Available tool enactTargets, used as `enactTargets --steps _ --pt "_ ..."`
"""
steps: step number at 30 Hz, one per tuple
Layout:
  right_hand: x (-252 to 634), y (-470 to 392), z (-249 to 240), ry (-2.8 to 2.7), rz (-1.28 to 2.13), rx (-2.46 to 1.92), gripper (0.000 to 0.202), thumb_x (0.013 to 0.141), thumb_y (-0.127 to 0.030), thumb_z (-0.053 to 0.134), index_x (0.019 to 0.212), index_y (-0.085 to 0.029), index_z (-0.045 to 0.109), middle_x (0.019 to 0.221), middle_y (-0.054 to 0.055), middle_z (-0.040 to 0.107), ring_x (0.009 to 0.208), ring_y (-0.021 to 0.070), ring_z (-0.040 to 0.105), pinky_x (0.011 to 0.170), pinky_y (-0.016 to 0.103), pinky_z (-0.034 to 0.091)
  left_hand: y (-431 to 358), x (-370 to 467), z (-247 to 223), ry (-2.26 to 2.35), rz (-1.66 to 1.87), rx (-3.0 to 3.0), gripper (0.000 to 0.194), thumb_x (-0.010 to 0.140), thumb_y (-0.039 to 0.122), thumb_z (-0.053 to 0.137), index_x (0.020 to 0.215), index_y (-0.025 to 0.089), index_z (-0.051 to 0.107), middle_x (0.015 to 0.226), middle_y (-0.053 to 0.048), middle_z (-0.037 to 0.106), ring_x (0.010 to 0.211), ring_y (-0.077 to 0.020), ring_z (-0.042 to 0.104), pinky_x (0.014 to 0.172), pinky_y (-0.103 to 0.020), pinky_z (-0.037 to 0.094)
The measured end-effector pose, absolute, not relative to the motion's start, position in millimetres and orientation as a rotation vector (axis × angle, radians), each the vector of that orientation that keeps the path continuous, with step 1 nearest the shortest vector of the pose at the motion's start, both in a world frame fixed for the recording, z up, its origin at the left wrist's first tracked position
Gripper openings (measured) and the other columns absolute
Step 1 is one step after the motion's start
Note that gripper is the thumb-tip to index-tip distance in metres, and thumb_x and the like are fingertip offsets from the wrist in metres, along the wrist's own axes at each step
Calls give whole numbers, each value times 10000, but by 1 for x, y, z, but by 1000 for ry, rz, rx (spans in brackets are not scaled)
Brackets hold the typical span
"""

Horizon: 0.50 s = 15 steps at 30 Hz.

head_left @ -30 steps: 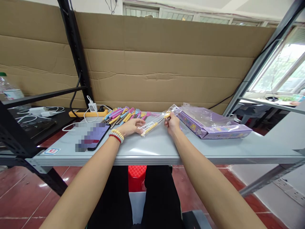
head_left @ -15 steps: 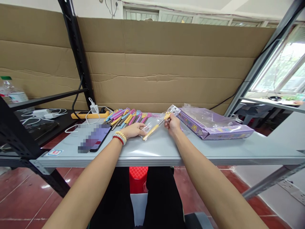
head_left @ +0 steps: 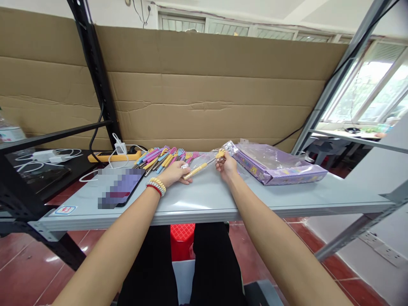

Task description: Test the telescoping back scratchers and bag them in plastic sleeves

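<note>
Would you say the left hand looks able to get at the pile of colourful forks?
Probably yes: the forks lie just beyond the left hand, with nothing visibly blocking the way, though that hand appears occupied with the clear wrapper.

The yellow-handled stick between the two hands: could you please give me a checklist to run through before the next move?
1. Right hand holding the yellow-handled stick near its pronged end: ok.
2. Left hand at the handle end: ok, fingers are there.
3. Clear wrapper fully off the stick: cannot tell; film shows along it.
4. Pile of sticks apart from the purple box: ok, left of it.
5. Phone clear of both hands: ok, left of both.
</note>
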State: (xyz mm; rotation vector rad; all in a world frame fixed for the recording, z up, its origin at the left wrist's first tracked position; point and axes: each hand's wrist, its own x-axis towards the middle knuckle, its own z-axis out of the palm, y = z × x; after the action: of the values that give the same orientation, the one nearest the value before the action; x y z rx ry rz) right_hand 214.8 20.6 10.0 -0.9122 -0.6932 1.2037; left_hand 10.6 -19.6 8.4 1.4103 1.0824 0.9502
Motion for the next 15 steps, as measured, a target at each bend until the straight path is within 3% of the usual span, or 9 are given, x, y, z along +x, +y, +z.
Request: enactTargets --steps 7,15 --pt "218 15 13 -730 1347 -890 213 892 -299 440 714 -183 460 536 26 618 332 85 472 289 175 225 -9 5 10 1101 1446 1157 205 739 122 676 736 154 473 506 30 536 373 -69 485 347 -156 304" --pt "219 10 11 -990 1511 -849 213 855 -283 506 710 -145 577 610 65 678 395 103 543 342 189 321 3 -2 11 962 1742 773 151 780 166 640 679 123 536 518 41 496 397 -34 422 357 -134 297"
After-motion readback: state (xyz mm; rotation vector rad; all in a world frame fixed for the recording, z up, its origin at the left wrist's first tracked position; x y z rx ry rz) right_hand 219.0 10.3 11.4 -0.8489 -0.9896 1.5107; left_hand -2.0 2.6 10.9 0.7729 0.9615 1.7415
